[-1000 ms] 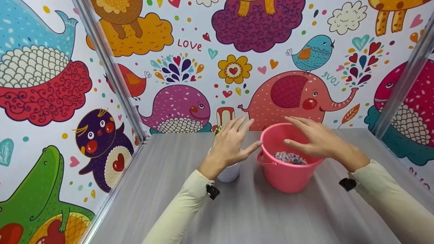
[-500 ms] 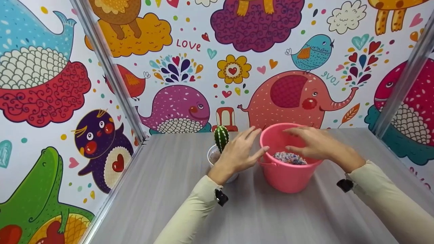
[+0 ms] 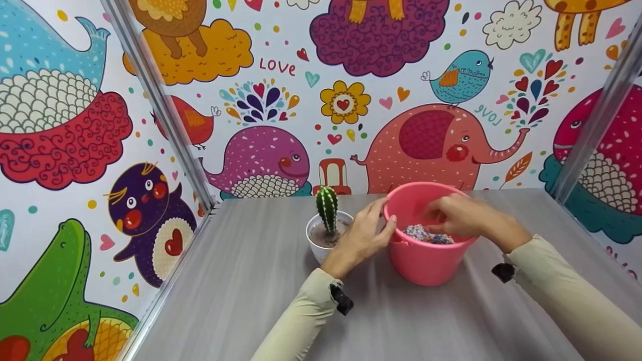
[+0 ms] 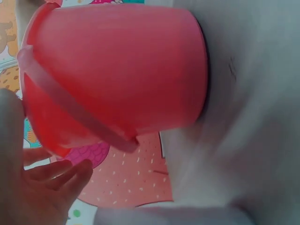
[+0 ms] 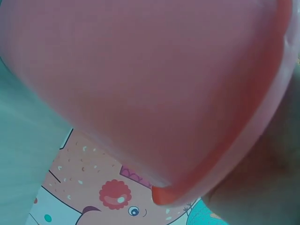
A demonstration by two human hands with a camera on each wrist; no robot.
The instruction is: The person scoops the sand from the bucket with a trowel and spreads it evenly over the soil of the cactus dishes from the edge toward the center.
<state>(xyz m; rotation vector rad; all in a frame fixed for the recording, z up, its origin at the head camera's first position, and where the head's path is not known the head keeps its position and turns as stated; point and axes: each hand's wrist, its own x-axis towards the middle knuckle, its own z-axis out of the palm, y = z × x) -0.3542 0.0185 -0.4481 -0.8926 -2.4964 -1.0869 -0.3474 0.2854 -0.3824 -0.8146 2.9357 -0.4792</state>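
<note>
In the head view, a pink bucket [image 3: 426,265] stands upright on the table, with small multicoloured pebbles [image 3: 420,233] visible inside. My left hand [image 3: 365,235] is at the bucket's left rim, its thumb and fingers loosely extended; the left wrist view shows the fingers [image 4: 77,178] beside the rim and the bucket's handle [image 4: 75,110] hanging down the side. My right hand [image 3: 464,215] reaches over the right rim into the bucket, fingers bent downward just by the pebbles. Its fingertips are hidden, and the bucket's wall fills most of the right wrist view.
Left of the bucket, close behind my left hand, a green cactus [image 3: 327,208] stands in a white pot [image 3: 316,248] of brownish soil. The grey table [image 3: 241,281] ends at printed cartoon walls [image 3: 261,45] at the back and sides.
My left hand has moved right, from in front of the cactus pot to the bucket's rim, uncovering the cactus. My right hand has lowered into the bucket and its fingers have bent.
</note>
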